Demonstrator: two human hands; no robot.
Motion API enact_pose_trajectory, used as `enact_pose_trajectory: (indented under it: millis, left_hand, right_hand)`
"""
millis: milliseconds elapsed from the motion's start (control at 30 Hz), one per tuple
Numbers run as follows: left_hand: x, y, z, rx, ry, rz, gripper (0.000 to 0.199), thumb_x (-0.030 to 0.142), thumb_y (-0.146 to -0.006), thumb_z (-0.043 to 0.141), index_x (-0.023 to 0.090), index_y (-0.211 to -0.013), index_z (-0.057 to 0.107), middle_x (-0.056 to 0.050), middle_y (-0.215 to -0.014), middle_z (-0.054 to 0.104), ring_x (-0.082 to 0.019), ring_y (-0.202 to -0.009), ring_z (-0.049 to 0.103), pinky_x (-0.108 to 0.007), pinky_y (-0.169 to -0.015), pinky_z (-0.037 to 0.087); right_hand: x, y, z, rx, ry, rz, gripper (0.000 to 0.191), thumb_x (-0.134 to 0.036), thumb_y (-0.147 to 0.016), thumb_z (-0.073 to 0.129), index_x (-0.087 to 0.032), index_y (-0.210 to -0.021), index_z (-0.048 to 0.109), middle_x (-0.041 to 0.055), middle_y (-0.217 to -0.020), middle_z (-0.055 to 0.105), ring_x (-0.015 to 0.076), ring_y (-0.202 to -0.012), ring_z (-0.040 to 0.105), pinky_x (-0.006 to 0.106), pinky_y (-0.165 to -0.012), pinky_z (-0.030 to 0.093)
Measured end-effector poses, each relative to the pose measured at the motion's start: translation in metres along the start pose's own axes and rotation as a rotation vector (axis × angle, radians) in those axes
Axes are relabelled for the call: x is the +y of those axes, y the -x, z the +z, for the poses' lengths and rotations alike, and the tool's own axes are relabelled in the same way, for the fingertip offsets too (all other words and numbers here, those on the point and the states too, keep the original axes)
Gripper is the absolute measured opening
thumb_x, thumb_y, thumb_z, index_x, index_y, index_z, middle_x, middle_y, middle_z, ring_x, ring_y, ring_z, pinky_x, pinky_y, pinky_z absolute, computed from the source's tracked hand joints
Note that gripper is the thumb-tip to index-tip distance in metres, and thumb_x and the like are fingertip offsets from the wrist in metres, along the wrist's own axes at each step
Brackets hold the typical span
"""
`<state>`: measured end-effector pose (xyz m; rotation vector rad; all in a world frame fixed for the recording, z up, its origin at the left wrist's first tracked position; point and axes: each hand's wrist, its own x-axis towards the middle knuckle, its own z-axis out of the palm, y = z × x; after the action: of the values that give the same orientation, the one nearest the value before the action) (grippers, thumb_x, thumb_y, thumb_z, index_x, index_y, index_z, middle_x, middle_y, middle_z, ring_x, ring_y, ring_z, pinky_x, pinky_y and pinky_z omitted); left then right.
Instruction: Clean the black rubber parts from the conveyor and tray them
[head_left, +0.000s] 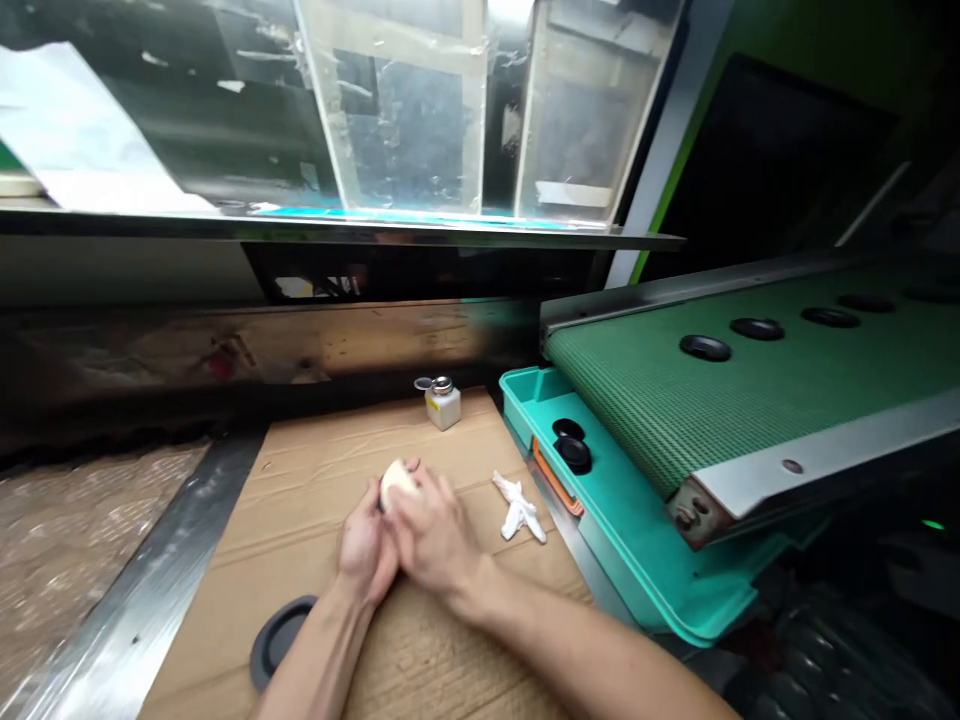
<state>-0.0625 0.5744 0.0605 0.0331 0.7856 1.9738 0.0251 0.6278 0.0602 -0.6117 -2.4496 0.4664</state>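
My left hand (365,545) and my right hand (435,525) are together above the cardboard sheet (315,480). The right hand's fingers press a cream-white cloth-like pad (398,484) against something in the left hand. A thin dark edge beside the pad suggests a black round part, mostly hidden by my fingers. Slight motion blur softens the right fingers. Under my left forearm lies a dark round disc with a raised rim (271,640), partly covered. A crumpled white cloth (519,510) is to the right of my right hand.
A small white dispenser bottle (443,405), its lid flipped up, stands behind my hands. At right, a teal tray (637,545) holds black round parts (574,454) beneath the end of a green conveyor belt (645,400). Several black discs (705,347) rest on the belt. Bubble wrap (90,540) lies left.
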Motion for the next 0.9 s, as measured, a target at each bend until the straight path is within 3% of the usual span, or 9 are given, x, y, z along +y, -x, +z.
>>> enact_pose_trajectory:
  millis: [100,200,333,467,533,633,767,900]
  left_hand:
    - [-0.004,0.000,0.001,-0.007,0.008,0.010,0.037,0.028,-0.099,0.039,0.011,-0.122,0.062,-0.014,-0.119,0.067,-0.024,-0.116,0.062,-0.041,-0.108,0.046]
    - [-0.005,-0.002,-0.001,-0.029,-0.004,-0.018,0.038,0.030,-0.099,0.040,0.011,-0.122,0.063,-0.015,-0.121,0.067,-0.025,-0.118,0.060,-0.041,-0.107,0.046]
    - [-0.006,-0.002,-0.004,-0.032,-0.001,0.005,0.034,0.027,-0.099,0.040,0.010,-0.117,0.064,-0.015,-0.122,0.066,-0.024,-0.118,0.060,-0.039,-0.108,0.046]
    - [-0.006,0.000,-0.005,-0.050,0.001,-0.025,0.035,0.029,-0.099,0.040,0.011,-0.117,0.064,-0.014,-0.124,0.065,-0.024,-0.119,0.060,-0.040,-0.106,0.047]
    - [-0.006,0.000,-0.004,-0.072,0.003,-0.016,0.035,0.029,-0.100,0.039,0.011,-0.116,0.064,-0.014,-0.123,0.066,-0.024,-0.119,0.059,-0.040,-0.106,0.047]
    - [-0.003,-0.001,-0.001,-0.072,0.013,0.003,0.034,0.027,-0.100,0.038,0.011,-0.113,0.065,-0.014,-0.120,0.067,-0.025,-0.120,0.059,-0.041,-0.105,0.048]
    - [-0.003,-0.001,0.000,-0.035,0.011,0.006,0.034,0.030,-0.099,0.040,0.012,-0.114,0.065,-0.015,-0.122,0.066,-0.026,-0.121,0.059,-0.042,-0.104,0.049]
    - [-0.011,-0.001,-0.001,-0.051,-0.017,0.030,0.035,0.030,-0.099,0.043,0.012,-0.119,0.064,-0.014,-0.126,0.064,-0.025,-0.124,0.056,-0.040,-0.109,0.045]
  right_hand:
    - [0.002,0.002,-0.002,-0.001,-0.008,0.100,0.032,-0.028,-0.100,0.039,-0.021,-0.119,0.064,0.0116,-0.120,0.057,0.0245,-0.105,0.047,0.039,-0.095,0.040]
    - [0.005,0.001,0.000,-0.012,-0.038,0.028,0.035,-0.032,-0.099,0.042,-0.023,-0.127,0.061,0.0123,-0.130,0.052,0.0256,-0.109,0.046,0.039,-0.094,0.040]
    - [0.006,0.004,0.004,-0.015,-0.006,0.119,0.034,-0.029,-0.100,0.038,-0.021,-0.120,0.065,0.0133,-0.116,0.058,0.0249,-0.104,0.049,0.040,-0.095,0.040]
    - [0.010,0.004,0.000,0.004,-0.049,0.020,0.030,-0.033,-0.097,0.046,-0.024,-0.121,0.062,0.0102,-0.125,0.054,0.0250,-0.106,0.048,0.038,-0.092,0.042]
    - [0.017,-0.002,-0.007,0.056,-0.099,0.112,0.031,-0.032,-0.094,0.053,-0.022,-0.122,0.060,0.0101,-0.120,0.056,0.0244,-0.108,0.050,0.037,-0.094,0.043]
    - [0.028,-0.010,-0.019,0.103,-0.229,0.226,0.052,-0.032,-0.084,0.065,-0.019,-0.132,0.048,0.0107,-0.121,0.054,0.0232,-0.112,0.051,0.037,-0.097,0.043]
    - [0.028,-0.004,-0.027,-0.014,-0.317,0.312,0.054,-0.035,-0.076,0.073,-0.021,-0.122,0.048,0.0073,-0.116,0.058,0.0218,-0.106,0.058,0.035,-0.090,0.047]
    - [0.015,0.002,-0.021,-0.089,-0.381,0.239,0.041,-0.032,-0.089,0.058,-0.023,-0.125,0.042,0.0052,-0.109,0.065,0.0200,-0.094,0.064,0.030,-0.079,0.049]
